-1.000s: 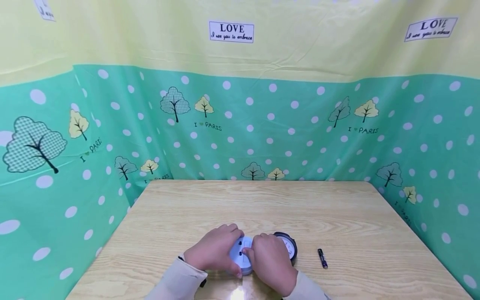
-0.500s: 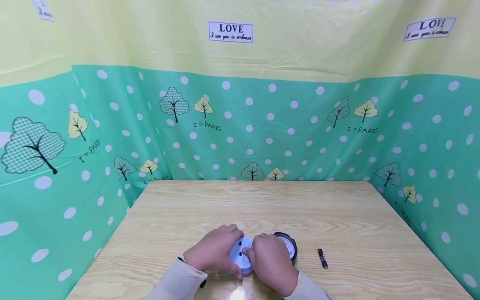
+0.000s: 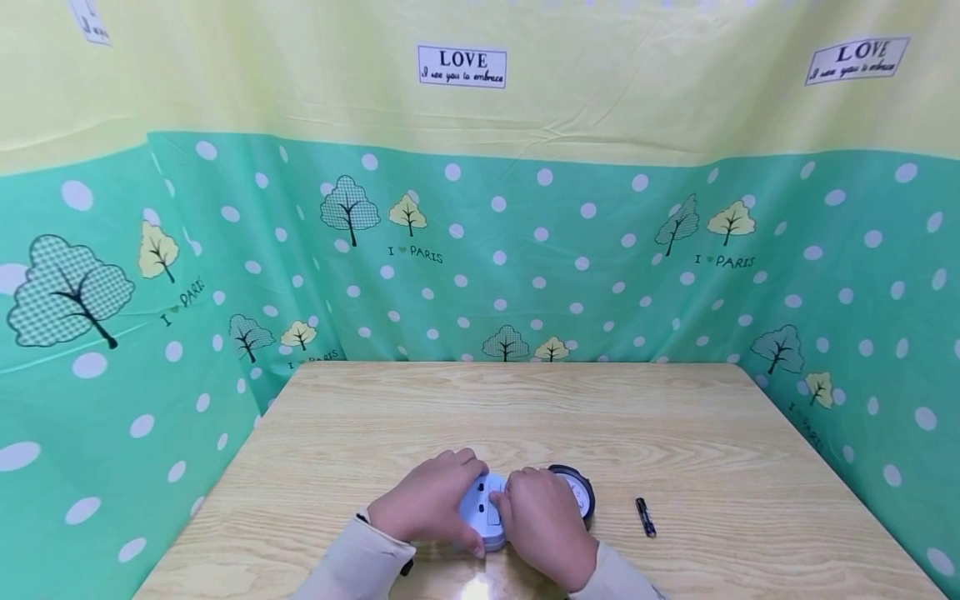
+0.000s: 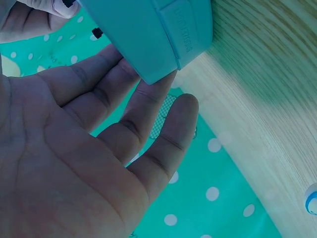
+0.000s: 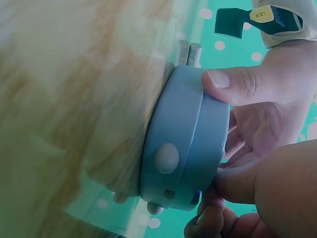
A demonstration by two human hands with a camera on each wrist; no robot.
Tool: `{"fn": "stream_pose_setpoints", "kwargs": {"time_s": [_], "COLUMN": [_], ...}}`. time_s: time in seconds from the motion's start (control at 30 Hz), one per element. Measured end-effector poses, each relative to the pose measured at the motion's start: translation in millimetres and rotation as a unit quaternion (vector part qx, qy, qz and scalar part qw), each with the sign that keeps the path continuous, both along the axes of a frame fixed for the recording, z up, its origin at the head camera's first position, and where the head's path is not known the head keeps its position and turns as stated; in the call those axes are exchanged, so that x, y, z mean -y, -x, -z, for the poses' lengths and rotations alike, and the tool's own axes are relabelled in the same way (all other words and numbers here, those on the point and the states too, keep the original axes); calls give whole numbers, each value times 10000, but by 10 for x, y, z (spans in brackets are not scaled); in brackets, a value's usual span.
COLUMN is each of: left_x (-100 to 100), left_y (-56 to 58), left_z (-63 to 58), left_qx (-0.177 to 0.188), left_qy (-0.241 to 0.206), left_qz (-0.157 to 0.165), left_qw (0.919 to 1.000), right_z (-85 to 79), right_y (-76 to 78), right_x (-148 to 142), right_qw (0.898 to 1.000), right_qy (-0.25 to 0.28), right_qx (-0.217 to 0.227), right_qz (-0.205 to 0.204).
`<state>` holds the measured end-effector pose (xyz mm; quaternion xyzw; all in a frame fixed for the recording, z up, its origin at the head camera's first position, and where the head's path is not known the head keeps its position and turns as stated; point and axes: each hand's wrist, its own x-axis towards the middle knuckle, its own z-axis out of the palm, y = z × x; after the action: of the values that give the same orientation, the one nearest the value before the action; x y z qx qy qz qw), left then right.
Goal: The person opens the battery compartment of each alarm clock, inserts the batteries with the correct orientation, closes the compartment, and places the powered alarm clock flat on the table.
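A light blue alarm clock [image 3: 470,507] lies back side up on the table, with two small black knobs and a rectangular cover [image 3: 494,513] on its back. My left hand [image 3: 433,500] grips its left side, thumb at the near edge and fingers at the far edge. At the right side, my right hand [image 3: 546,523] has curled fingers by the rim and its thumb on the back beside the cover. The left wrist view shows raised marking on a panel [image 4: 179,29]. Rounded white feet [image 5: 167,158] stick out of the casing in the right wrist view. Its dial is hidden.
A round black-rimmed dial [image 3: 581,495] lies just beyond my right hand, partly covered by it. Further right is a dark battery [image 3: 645,517]. Two cylinders [image 5: 194,54] stand out behind the clock in the right wrist view. A dotted green curtain [image 3: 517,267] surrounds the wooden table [image 3: 517,408].
My right thumb has shifted slightly right and away from me across the clock's back, showing more of the cover. The left hand and the clock stay in place.
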<state>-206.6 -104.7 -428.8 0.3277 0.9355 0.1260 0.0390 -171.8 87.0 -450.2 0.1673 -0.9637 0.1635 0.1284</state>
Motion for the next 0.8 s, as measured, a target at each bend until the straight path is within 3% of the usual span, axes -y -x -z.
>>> {"fn": "stream_pose_setpoints", "kwargs": {"time_s": [0.63, 0.8], "left_x": [2, 8], "left_y": [-9, -11], "left_z": [-10, -2], "left_qx": [-4, -47], "left_qy": [20, 9], "left_qz": [10, 18], "left_qw": [10000, 10000], "right_z": [-18, -14], "right_y": [5, 5], "right_x": [11, 5], "right_qw": [9990, 9994], "right_qy": [139, 142], "right_qx": [427, 319], "right_qz": [26, 19]}}
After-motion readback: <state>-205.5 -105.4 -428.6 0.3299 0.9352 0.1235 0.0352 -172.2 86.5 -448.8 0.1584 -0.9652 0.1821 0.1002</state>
